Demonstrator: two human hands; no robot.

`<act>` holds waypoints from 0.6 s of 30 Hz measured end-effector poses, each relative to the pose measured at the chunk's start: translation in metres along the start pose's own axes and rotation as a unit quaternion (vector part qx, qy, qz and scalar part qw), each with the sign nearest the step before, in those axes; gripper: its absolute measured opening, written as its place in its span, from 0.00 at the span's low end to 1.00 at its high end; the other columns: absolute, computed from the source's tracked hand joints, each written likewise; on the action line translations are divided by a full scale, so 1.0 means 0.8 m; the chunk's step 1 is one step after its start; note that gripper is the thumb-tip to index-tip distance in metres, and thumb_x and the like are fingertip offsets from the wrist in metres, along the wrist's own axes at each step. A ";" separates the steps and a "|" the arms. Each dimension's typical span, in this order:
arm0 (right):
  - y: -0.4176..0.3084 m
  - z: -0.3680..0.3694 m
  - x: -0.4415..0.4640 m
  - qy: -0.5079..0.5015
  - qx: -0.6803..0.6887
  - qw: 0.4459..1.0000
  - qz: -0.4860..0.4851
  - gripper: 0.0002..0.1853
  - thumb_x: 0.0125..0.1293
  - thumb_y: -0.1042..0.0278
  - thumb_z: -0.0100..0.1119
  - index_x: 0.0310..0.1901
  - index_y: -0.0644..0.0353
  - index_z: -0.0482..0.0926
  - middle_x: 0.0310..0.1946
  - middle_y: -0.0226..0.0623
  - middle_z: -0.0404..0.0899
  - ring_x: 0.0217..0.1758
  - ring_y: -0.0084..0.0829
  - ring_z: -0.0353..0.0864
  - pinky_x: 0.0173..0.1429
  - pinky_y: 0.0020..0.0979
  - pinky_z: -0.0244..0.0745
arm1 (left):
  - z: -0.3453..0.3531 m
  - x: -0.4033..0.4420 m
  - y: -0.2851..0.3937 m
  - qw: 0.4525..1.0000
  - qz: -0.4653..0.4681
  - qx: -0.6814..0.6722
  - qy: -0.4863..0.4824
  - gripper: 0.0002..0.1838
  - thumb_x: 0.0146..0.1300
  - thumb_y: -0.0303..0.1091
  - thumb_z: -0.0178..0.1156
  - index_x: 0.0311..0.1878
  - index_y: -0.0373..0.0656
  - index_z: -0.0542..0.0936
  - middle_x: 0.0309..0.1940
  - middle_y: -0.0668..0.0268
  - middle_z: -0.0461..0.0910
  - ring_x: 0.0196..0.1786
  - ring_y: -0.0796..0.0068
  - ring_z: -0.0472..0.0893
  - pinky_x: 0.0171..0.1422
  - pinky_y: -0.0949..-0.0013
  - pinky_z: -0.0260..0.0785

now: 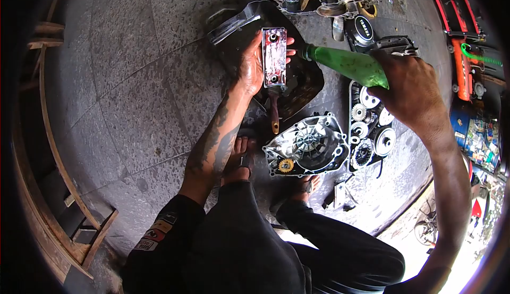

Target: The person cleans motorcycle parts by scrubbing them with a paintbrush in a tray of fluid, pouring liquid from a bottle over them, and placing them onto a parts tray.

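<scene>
My left hand [252, 65] holds a rectangular metal part [274, 57] with a round hole near each end, its fingers showing behind the far edge. In my right hand [411, 89] is a green glass bottle [345, 63], tilted so that its neck points left, close to the metal part. Beneath both lies a black tray [313, 84] with dark, wet-looking contents. A brush with a wooden handle [274, 116] rests at the tray, below the metal part. Whether liquid leaves the bottle cannot be made out.
A silver engine cover [308, 145] and a tray of gears [370, 124] lie near my feet. Further off are engine parts [319, 1], a round YAMAHA cover [363, 28] and an orange jack [461, 70]. Wooden framing [53, 134] stands at the left.
</scene>
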State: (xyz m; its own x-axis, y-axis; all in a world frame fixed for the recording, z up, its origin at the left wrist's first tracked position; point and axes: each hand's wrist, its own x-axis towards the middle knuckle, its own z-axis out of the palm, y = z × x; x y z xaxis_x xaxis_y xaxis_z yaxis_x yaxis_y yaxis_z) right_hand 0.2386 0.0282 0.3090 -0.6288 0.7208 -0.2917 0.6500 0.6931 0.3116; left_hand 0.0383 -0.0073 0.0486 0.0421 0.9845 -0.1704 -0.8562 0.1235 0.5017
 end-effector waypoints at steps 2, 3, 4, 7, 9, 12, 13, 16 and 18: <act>-0.005 -0.002 -0.005 -0.017 0.010 1.000 -0.002 0.27 0.55 0.55 0.71 0.54 0.56 0.75 0.36 0.43 0.81 0.42 0.42 0.83 0.49 0.41 0.76 | -0.001 0.001 0.000 1.000 0.005 -0.010 -0.001 0.34 0.71 0.61 0.44 0.62 0.38 0.72 0.56 0.52 0.79 0.52 0.58 0.82 0.58 0.59 0.75; -0.012 -0.005 -0.008 -0.029 -0.002 1.000 -0.004 0.27 0.55 0.55 0.71 0.54 0.56 0.75 0.36 0.43 0.81 0.42 0.42 0.83 0.49 0.41 0.76 | -0.003 0.001 0.000 1.000 0.009 -0.017 -0.005 0.35 0.71 0.61 0.43 0.63 0.38 0.72 0.56 0.52 0.79 0.52 0.58 0.82 0.58 0.58 0.75; -0.016 -0.006 -0.009 -0.041 -0.015 0.999 -0.005 0.27 0.55 0.55 0.71 0.55 0.56 0.75 0.36 0.43 0.81 0.41 0.41 0.83 0.49 0.41 0.76 | -0.005 0.003 -0.001 1.000 0.013 -0.024 -0.009 0.35 0.71 0.61 0.42 0.63 0.38 0.71 0.56 0.52 0.78 0.52 0.58 0.82 0.58 0.57 0.75; -0.017 0.002 -0.009 -0.081 0.021 0.997 -0.006 0.27 0.55 0.55 0.71 0.55 0.56 0.76 0.35 0.44 0.82 0.42 0.41 0.84 0.49 0.41 0.76 | -0.013 0.006 -0.004 0.998 0.013 -0.065 -0.013 0.32 0.73 0.58 0.41 0.64 0.39 0.70 0.55 0.54 0.79 0.52 0.59 0.81 0.59 0.56 0.74; -0.019 0.001 -0.010 -0.077 0.025 0.997 0.005 0.27 0.55 0.55 0.71 0.55 0.56 0.76 0.35 0.44 0.82 0.42 0.41 0.84 0.50 0.41 0.77 | -0.022 0.007 -0.009 0.992 -0.010 -0.126 -0.015 0.26 0.74 0.49 0.46 0.65 0.41 0.71 0.55 0.58 0.78 0.52 0.66 0.80 0.63 0.56 0.72; -0.014 -0.004 -0.007 -0.051 0.043 0.998 0.015 0.27 0.56 0.56 0.71 0.55 0.56 0.76 0.35 0.45 0.83 0.43 0.41 0.85 0.50 0.42 0.77 | -0.021 0.007 -0.011 0.996 0.029 0.051 0.072 0.20 0.71 0.43 0.56 0.61 0.44 0.75 0.54 0.63 0.79 0.51 0.76 0.80 0.58 0.60 0.75; -0.010 -0.005 -0.006 -0.029 0.058 0.998 0.016 0.26 0.56 0.57 0.71 0.55 0.56 0.76 0.35 0.45 0.83 0.43 0.42 0.85 0.50 0.42 0.77 | -0.024 0.010 -0.015 0.996 0.037 0.037 0.078 0.15 0.68 0.39 0.61 0.55 0.47 0.78 0.51 0.66 0.81 0.46 0.81 0.80 0.53 0.65 0.76; -0.004 -0.010 -0.002 -0.010 0.039 0.999 0.018 0.24 0.56 0.57 0.70 0.53 0.56 0.77 0.36 0.45 0.83 0.43 0.43 0.84 0.50 0.43 0.77 | -0.027 0.013 -0.018 0.986 0.038 0.100 0.126 0.11 0.69 0.41 0.60 0.50 0.49 0.79 0.47 0.67 0.82 0.41 0.80 0.81 0.49 0.66 0.77; -0.002 -0.012 0.000 -0.015 0.028 0.999 0.024 0.23 0.56 0.57 0.70 0.52 0.56 0.78 0.36 0.45 0.83 0.43 0.44 0.84 0.50 0.43 0.77 | -0.020 0.010 -0.015 0.985 0.033 0.119 0.122 0.10 0.69 0.41 0.59 0.48 0.47 0.78 0.46 0.63 0.83 0.42 0.76 0.83 0.49 0.66 0.78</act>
State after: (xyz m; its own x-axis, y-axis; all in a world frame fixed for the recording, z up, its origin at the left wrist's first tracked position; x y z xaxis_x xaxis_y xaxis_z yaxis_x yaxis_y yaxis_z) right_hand 0.2338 0.0270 0.3171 -0.5847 0.7519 -0.3046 0.7022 0.6571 0.2741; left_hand 0.0403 -0.0029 0.0276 -0.1594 0.9356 -0.3149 -0.7068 0.1146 0.6981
